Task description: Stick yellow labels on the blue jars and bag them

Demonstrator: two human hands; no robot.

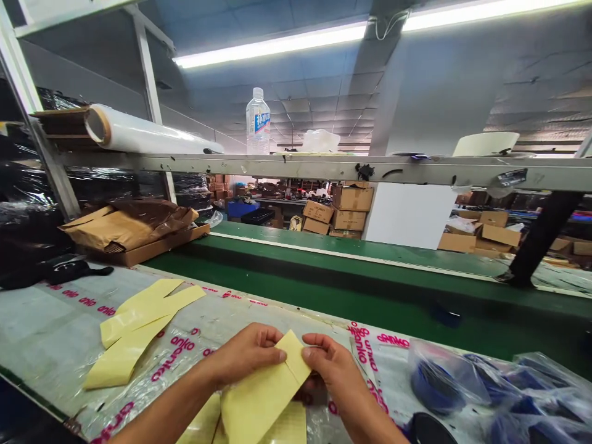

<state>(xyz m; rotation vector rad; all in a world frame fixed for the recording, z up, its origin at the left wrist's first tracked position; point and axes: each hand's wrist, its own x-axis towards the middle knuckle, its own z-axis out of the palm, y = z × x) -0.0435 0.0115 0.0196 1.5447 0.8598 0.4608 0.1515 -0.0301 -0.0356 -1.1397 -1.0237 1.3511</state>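
Observation:
A pale yellow paper sheet [261, 398] is held up in front of me, tilted, with a crease or slit line near its upper corner. My left hand [256, 351] pinches its upper left edge between thumb and fingers. On the opposite side, my right hand [326, 361] has its thumb and forefinger closed on the right corner. More yellow sheets [291, 425] lie beneath it on the plastic-covered table [185, 370]. Farther left, two yellow strips [134, 336] lie overlapping, apart from both hands.
Bagged dark blue round items [509, 388] lie at the right. A green conveyor belt [296, 290] runs behind the table. Brown paper in a cardboard tray [139, 237] sits at the left. Overhead, a shelf rail [314, 165] carries a bottle [258, 126] and a film roll [152, 132].

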